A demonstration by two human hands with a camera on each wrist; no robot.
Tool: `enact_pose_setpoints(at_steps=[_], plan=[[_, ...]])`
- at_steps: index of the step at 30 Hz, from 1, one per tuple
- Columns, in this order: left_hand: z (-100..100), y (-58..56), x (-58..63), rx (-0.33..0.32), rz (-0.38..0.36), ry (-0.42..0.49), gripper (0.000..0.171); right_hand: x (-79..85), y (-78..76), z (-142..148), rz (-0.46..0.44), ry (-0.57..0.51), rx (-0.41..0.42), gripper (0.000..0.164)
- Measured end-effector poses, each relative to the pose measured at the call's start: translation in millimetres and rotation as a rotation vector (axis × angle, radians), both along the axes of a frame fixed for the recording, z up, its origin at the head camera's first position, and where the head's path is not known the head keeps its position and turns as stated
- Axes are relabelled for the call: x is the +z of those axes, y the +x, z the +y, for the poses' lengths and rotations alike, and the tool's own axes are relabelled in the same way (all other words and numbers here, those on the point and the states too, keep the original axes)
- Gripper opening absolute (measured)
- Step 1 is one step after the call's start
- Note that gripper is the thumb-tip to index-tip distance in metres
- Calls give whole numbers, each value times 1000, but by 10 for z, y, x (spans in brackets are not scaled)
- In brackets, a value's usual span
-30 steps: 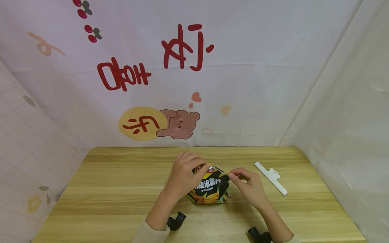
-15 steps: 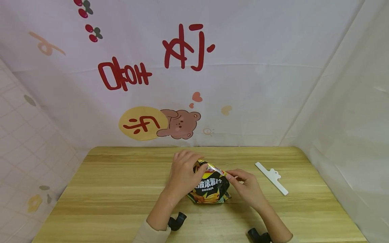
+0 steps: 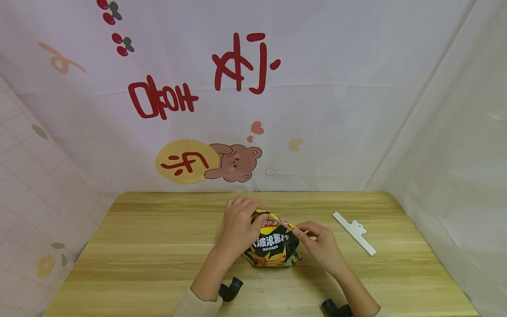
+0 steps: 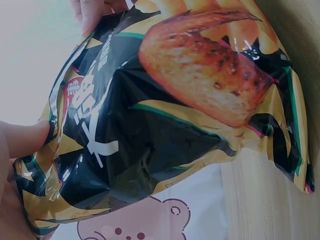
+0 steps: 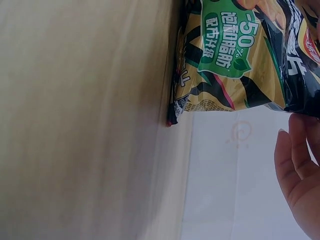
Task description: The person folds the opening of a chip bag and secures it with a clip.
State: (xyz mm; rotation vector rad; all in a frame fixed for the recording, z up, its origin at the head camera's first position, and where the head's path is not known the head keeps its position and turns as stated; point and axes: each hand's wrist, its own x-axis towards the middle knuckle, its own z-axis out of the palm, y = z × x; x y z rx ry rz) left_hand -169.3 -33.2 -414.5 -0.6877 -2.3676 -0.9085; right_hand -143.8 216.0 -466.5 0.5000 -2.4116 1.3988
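Observation:
A black and gold potato chip bag (image 3: 273, 244) stands on the wooden table in the head view, its top edge folded over. My left hand (image 3: 239, 226) grips the bag's upper left side, thumb in front and fingers behind. At the upper right corner, my right hand (image 3: 321, 242) pinches the folded edge between thumb and fingers. The left wrist view shows the bag's front (image 4: 150, 100) close up, with my left thumb (image 4: 25, 140) pressed on its top edge. In the right wrist view, my right hand (image 5: 305, 170) is at the corner of the bag (image 5: 235, 60).
A white bag clip (image 3: 354, 232) lies on the table (image 3: 158, 246) to the right of my right hand. Black curved pieces (image 3: 231, 289) sit by both wrists. A white printed cloth (image 3: 336, 110) hangs behind the table and at its sides.
The bag's top edge has been folded down toward me, showing more printed yellow and red strip. My right hand has shifted slightly left along it; my left hand has stayed nearly in place.

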Motion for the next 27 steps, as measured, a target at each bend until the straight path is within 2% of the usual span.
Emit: enact_pose_setpoints(at_steps=[8,19,27], plan=[[-23,-27,-13,7,58,-13,14,-17,-12,-11,8,20,-28,12],[-43,-7,-3,-16,-9,14,13,-22,-2,-16,50,45,-41,13],[-48,-28,-13,-33,-3,17,11,-13,-7,1,52,61,-37,12]])
